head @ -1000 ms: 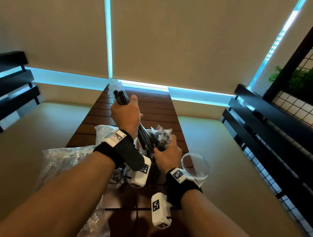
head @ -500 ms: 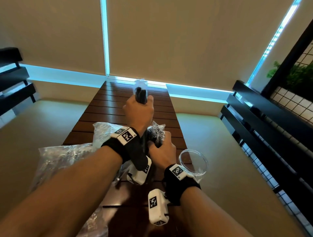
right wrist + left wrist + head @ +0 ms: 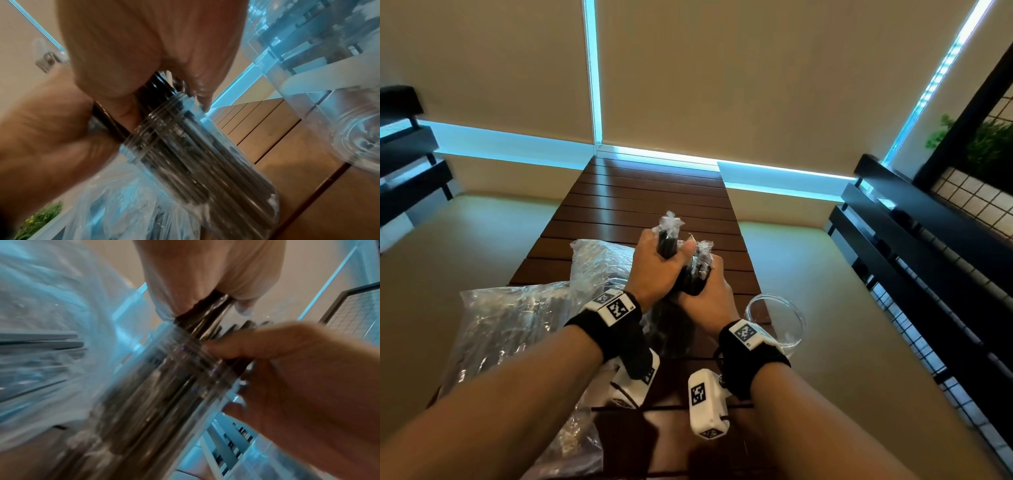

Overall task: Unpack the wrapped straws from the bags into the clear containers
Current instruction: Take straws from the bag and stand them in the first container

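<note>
My left hand (image 3: 654, 270) grips a bundle of black wrapped straws (image 3: 667, 241), its crinkled wrapper ends sticking up above the fist. Right beside it, my right hand (image 3: 710, 296) grips more straws (image 3: 697, 274) that stand in a clear threaded container (image 3: 197, 154) below both hands. In the left wrist view the left hand's bundle (image 3: 205, 313) points down at the container's mouth (image 3: 185, 356), blurred. The container is packed with dark straws. A second clear container (image 3: 777, 318) stands empty just right of my right wrist.
Two clear plastic bags of straws (image 3: 517, 329) lie on the left of the slatted wooden table (image 3: 647, 195). Black benches flank the table on both sides. A plant (image 3: 989, 144) stands behind a grid panel at far right.
My left hand has carried its bundle of straws from high and left down and rightward, until it sits against my right hand over the container. The right hand has stayed put.
</note>
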### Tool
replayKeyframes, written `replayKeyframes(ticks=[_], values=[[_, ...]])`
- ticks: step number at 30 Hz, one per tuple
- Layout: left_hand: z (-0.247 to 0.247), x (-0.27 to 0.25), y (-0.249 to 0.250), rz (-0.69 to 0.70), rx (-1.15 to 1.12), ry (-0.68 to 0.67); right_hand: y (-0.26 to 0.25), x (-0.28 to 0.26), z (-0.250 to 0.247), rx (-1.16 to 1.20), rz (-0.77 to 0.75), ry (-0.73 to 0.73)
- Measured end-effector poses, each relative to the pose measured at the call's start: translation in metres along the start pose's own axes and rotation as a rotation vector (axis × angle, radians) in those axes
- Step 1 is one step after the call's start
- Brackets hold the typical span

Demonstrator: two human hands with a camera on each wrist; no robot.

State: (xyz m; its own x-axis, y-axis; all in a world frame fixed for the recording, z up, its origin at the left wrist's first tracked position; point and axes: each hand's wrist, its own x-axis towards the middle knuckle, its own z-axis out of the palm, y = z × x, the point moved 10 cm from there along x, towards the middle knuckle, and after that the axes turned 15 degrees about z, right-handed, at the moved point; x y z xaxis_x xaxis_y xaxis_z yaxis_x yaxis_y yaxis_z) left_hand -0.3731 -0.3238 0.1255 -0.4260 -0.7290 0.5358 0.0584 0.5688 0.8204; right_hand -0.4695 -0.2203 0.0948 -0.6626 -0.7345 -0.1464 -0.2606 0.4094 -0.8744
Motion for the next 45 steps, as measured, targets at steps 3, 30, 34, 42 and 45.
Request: replayKeyframes(ticks=[3, 30, 34, 42, 45], values=[[0.003, -0.009, -0.006, -0.022, 0.034, -0.117, -0.001, 0.0, 0.0, -0.008, -0.005, 0.015], [-0.025, -0.004, 0.026, 0.061, 0.253, -0.541, -0.04, -0.03, -0.016, 0.003, -0.228, 0.241], [-0.073, -0.004, 0.001, -0.05, 0.567, -0.651, -0.081, -0.062, -0.025, -0.127, -0.482, 0.52], [-0.102, -0.043, -0.057, -0.184, 0.98, -0.835, -0.081, -0.083, 0.111, -0.632, -0.529, -0.243], [-0.11, -0.043, -0.047, -0.157, 0.943, -0.8, -0.036, -0.066, 0.141, -0.834, -0.306, -0.337]])
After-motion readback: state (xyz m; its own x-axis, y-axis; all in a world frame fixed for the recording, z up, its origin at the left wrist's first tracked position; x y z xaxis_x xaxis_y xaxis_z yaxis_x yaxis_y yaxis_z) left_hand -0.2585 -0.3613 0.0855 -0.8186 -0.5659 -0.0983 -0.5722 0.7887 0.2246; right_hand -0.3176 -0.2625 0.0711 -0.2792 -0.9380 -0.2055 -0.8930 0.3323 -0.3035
